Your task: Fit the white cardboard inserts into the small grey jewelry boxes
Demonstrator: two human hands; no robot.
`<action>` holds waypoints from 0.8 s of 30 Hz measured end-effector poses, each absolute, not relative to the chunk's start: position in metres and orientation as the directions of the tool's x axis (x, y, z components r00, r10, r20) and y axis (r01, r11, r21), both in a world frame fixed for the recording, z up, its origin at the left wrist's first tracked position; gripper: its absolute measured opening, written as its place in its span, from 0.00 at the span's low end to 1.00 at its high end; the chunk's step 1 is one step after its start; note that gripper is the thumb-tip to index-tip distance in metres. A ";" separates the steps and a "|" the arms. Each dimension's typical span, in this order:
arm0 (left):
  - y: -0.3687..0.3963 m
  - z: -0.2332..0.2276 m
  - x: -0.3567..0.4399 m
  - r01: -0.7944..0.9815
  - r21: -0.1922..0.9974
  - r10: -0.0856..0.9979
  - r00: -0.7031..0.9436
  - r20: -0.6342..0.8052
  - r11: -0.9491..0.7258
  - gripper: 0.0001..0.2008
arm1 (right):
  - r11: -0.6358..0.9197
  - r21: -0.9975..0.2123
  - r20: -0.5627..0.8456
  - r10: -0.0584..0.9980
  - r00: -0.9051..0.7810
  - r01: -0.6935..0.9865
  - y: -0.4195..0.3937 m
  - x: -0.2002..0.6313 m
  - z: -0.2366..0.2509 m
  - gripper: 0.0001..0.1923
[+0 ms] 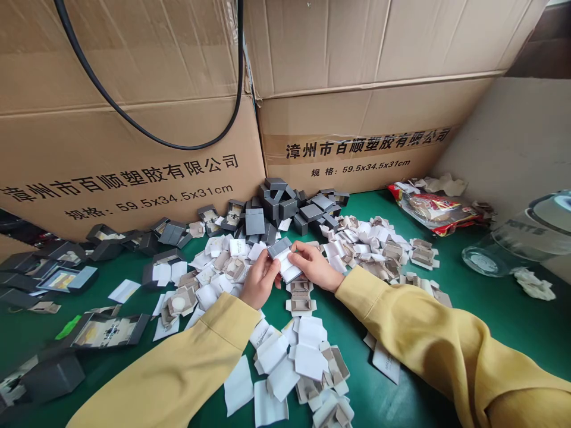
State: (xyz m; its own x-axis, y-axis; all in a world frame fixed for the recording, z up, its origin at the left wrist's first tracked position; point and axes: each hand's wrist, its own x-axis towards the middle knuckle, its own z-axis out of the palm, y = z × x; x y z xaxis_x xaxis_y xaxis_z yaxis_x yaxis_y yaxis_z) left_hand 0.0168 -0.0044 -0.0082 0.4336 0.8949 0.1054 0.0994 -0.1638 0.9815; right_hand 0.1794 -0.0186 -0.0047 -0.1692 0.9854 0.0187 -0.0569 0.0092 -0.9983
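Note:
In front of me is a small grey box [277,248], tilted, with a white insert [288,261] showing across it. My left hand [261,280] grips its left side, thumb along the near edge. From the right, my right hand [316,266] holds the same box, its thumb and fingertips pressed at the white insert. The underside of the box and some fingertips are hidden. Folded white and grey card inserts [301,297] lie right beneath my hands. White paper slips [272,356] are spread between my forearms.
Closed dark grey boxes [276,205] are heaped against two big cartons [357,131]. Open boxes [111,330] line the left. More card inserts [370,244] pile at right, near a red snack packet [439,208], a clear jar [517,238] and crumpled tissue [534,284]. A black cable [173,144] hangs overhead.

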 end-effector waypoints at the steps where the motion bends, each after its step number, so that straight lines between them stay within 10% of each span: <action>1: -0.004 -0.008 0.017 0.124 0.977 0.897 0.431 0.104 -0.173 0.14 | 0.006 -0.999 0.014 0.985 -0.172 -0.048 -0.018 0.180 -0.004 0.14; 24: -0.004 -0.008 0.020 0.091 0.994 0.901 0.434 0.010 -0.054 0.17 | -0.037 -0.987 -0.012 0.987 -0.158 -0.157 -0.017 0.179 -0.006 0.17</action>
